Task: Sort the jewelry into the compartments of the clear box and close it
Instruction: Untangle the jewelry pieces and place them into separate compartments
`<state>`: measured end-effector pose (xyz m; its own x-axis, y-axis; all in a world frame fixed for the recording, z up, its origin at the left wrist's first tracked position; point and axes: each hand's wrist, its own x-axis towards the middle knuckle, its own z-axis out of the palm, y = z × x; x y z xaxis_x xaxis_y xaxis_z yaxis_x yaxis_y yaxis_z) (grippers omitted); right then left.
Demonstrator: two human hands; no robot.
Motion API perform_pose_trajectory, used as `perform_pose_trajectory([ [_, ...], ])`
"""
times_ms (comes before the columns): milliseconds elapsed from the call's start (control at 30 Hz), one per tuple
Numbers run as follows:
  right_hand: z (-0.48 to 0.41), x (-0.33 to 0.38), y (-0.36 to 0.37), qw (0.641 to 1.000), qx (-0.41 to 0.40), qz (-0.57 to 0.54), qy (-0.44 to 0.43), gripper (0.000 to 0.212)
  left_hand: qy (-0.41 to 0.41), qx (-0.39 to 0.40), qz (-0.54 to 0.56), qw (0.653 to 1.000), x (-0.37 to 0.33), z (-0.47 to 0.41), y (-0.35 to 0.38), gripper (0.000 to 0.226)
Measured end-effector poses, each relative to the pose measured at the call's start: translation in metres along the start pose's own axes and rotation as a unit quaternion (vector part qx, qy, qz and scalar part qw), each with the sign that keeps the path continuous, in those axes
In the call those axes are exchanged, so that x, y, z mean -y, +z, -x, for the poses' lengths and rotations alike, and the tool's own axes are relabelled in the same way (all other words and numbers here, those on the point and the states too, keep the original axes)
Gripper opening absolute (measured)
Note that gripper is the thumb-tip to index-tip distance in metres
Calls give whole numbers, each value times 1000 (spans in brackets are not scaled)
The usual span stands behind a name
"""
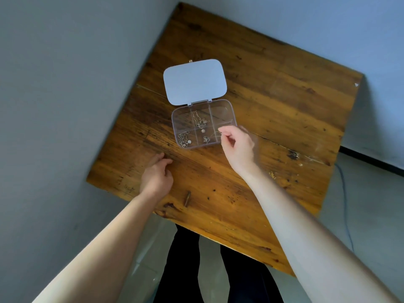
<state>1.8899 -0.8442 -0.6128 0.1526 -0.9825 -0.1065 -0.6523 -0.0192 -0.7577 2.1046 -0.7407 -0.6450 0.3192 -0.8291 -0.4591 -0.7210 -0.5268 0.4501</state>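
The clear box (233,115) lies open on the wooden table, its lid (194,81) folded flat behind it. A chain (199,120) fills the back middle compartment, another chain with a pendant (184,139) lies in the front left one, and small pieces (205,138) sit in the front middle one. My right hand (238,145) hovers at the box's front right corner, thumb and forefinger pinched on a thin chain (217,133) hanging over the front right compartment. My left hand (157,176) rests on the table in front of the box, fingers loosely curled, holding nothing.
The wooden table (273,101) stands in a corner against grey walls. Its near edge runs diagonally below my arms, with my dark trouser legs (185,270) under it. A cable (346,204) hangs at the right. A small gold bit (272,174) lies right of my right wrist.
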Motion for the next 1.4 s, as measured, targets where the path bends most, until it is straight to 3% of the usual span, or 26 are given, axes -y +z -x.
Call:
perform_pose_trajectory([
  [167, 37, -49, -30, 984, -70, -73, 143, 18, -17, 30, -76, 996, -19, 5, 16, 45],
  [267, 48, -61, -37, 980, -72, -75, 172, 18, -29, 25, -89, 995, -24, 7, 22, 46],
  [367, 47, -57, -41, 981, -71, -86, 161, 18, -38, 32, -96, 994, -27, 7, 26, 50],
  [600, 0, 17, -33, 981, -31, -190, 38, 22, -29, 34, -90, 995, -21, 6, 19, 53],
  [767, -31, 57, -25, 927, 2, -365, 84, 24, -20, 39, -81, 996, -17, 5, 11, 54],
  [833, -39, 53, -15, 935, 28, -333, 121, 24, -16, 37, -85, 996, -17, 4, 10, 53],
  [933, -47, 35, 4, 974, 111, -122, 158, 30, -12, 40, -103, 994, -16, 5, 9, 55],
  [1000, -51, 25, 15, 976, 174, 23, 126, 32, -9, 39, -107, 993, -16, 3, 7, 57],
  [1133, -57, 25, 25, 952, 245, 183, 17, 32, 1, 3, -89, 996, -22, -6, 2, 66],
  [1267, -56, 26, 21, 949, 238, 203, -35, 32, 5, 18, -98, 995, -26, -13, -3, 74],
  [1400, -44, 18, 4, 984, 147, 93, -34, 27, -6, 34, -109, 993, -29, -14, -3, 77],
])
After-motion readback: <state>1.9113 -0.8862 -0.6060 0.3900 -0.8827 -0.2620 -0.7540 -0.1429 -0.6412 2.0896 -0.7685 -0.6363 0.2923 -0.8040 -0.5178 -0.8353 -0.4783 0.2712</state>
